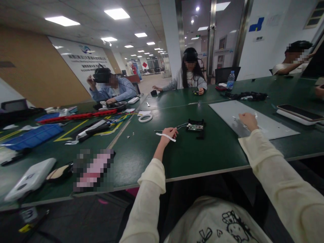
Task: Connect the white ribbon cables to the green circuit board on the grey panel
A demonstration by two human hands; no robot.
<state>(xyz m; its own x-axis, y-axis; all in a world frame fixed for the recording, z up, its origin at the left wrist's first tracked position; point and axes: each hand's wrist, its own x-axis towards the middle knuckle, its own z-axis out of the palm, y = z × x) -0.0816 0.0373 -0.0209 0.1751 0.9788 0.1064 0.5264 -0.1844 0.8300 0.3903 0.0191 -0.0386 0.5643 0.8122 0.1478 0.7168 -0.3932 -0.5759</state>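
Circuit board point(195, 127): just right of our left hand point(170, 133), the nearer; long axis sideways
Left hand: gripping a thin item point(159, 131)
Right hand point(248, 122): curled; contents we cannot tell

A single camera is mounted on my head and faces forward and down. The field is wide: it takes in my shirt point(215, 222) at the bottom edge, the green table point(152, 162) across the middle, and the ceiling lights point(117, 13) at the top. My left hand point(169, 134) and right hand point(249, 122) lie at close range, near mid-frame and right of centre. The glass doors point(197, 20) stand well beyond the table. The left margin is soft and appears stretched, perhaps by the lens.
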